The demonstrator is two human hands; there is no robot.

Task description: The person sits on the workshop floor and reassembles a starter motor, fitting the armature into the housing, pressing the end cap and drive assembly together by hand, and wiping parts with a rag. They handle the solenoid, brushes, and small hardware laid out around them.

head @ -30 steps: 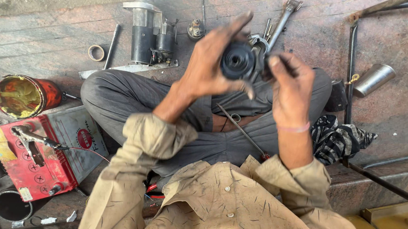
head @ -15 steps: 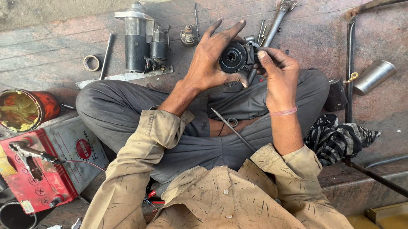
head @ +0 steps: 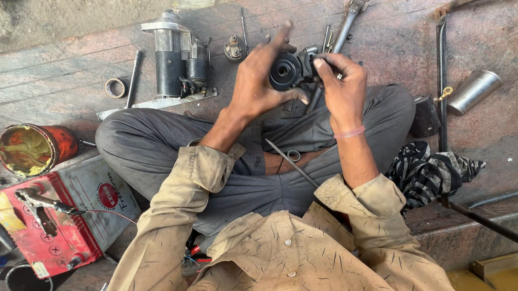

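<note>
Far to the left, an open red tin (head: 31,148) is sitting on the stone floor (head: 67,50) beside a red battery (head: 47,228) with a clip on its terminal; none of it is needed for the work in hand. Further in, a starter motor (head: 174,59) is lying near the floor's far edge, with a small ring (head: 116,87) and a rod (head: 132,78) just beside it.

At the middle, above the person's crossed legs, the left hand (head: 257,82) is cradling a black round part (head: 287,71), its fingers curled around the rim and the thumb underneath. That wrap is doing the steadying, so it probably ought to stay firm, with the central bore facing the eyes.

The right hand (head: 343,91) is pinching the small metal piece (head: 312,59) at the part's side, fingertips closed on it. Fine pressure seems better than force here, as a loose piece could drop into the lap.

To the right, a striped cloth (head: 428,171) and a steel cup (head: 475,91) are lying apart.
</note>
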